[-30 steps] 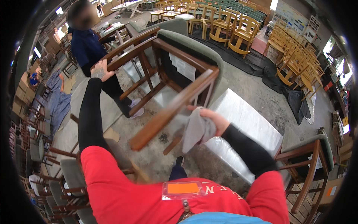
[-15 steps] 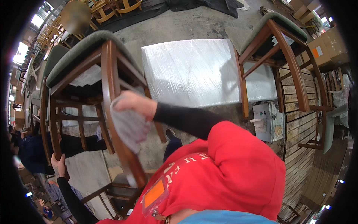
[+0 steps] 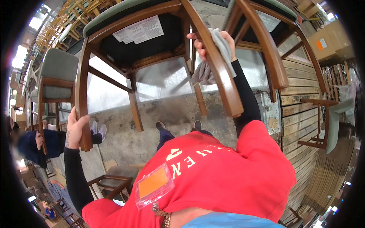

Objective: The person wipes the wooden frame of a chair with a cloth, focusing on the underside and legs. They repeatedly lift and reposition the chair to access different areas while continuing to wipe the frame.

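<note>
Your right hand [image 3: 229, 45], clasping a soft grey cloth [image 3: 206, 74], has moved from the near face of the right leg [image 3: 219, 68] to wrap around it; your left hand [image 3: 76, 128] grips the left leg [image 3: 81, 76] of the brown wooden chair with green-grey upholstery [image 3: 152, 49], tilted underside-on before you. Best brace firmly there; press the cloth evenly into every edge.

Saw smooth, glossy brown wood in the chair frame [image 3: 219, 68], matt grey-green cloth over the chair seat [image 3: 114, 15], flat paper in the labels [image 3: 141, 30]. Found soft, matt cloth in the grey rag [image 3: 205, 73], shiny, crinkled plastic in the wrapping film [image 3: 163, 79], rough concrete in the floor [image 3: 178, 110], worn wood in the slatted platform [image 3: 299, 114], glossy metal in the chain [image 3: 167, 219].
</note>
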The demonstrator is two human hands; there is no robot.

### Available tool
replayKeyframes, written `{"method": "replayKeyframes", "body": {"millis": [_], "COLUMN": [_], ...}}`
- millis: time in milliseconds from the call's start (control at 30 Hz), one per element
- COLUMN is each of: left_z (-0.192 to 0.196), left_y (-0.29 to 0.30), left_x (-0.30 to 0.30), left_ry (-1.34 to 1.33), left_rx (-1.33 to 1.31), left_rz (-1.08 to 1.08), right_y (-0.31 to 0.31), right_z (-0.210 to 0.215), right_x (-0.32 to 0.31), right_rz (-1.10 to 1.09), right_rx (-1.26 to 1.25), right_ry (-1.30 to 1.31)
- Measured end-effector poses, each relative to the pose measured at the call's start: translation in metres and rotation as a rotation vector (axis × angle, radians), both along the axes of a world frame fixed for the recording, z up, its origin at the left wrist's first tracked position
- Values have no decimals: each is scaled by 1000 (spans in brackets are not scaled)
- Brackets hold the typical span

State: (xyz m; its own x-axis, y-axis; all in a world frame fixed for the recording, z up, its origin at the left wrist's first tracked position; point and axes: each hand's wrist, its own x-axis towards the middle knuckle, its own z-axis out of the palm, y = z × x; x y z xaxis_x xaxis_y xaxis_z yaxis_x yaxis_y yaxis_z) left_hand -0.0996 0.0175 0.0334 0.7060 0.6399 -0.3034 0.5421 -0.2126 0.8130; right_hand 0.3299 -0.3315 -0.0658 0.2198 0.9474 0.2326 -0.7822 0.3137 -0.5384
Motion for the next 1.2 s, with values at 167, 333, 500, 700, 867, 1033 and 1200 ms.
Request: {"method": "replayKeyframes", "body": {"millis": [167, 333, 500, 700, 867, 1033, 1200], "left_z": [-10, 10, -2, 5, -5, -8, -12], "left_y": [-22, -30, -59, -61, -56, -69, -73], "left_x": [77, 106, 141, 130, 128, 126, 127], "left_ry": [-85, 12, -57, -64, -75, -229, -339], "left_rx": [92, 54, 118, 126, 181, 19, 216], "left_rz": [-122, -97, -194, -134, -119, -82, -136], "right_y": [-56, -51, -59, -48, 6, 154, 270], "right_z": [1, -20, -37, -79, -168, -56, -15], "right_x": [33, 44, 103, 87, -30, -39, -67], "right_rz": [-161, -166, 273, 142, -328, -783, -1430], "right_rx": [67, 203, 491, 354, -435, -415, -41], "right_ry": [-10, 59, 94, 94, 9, 16, -979]}}
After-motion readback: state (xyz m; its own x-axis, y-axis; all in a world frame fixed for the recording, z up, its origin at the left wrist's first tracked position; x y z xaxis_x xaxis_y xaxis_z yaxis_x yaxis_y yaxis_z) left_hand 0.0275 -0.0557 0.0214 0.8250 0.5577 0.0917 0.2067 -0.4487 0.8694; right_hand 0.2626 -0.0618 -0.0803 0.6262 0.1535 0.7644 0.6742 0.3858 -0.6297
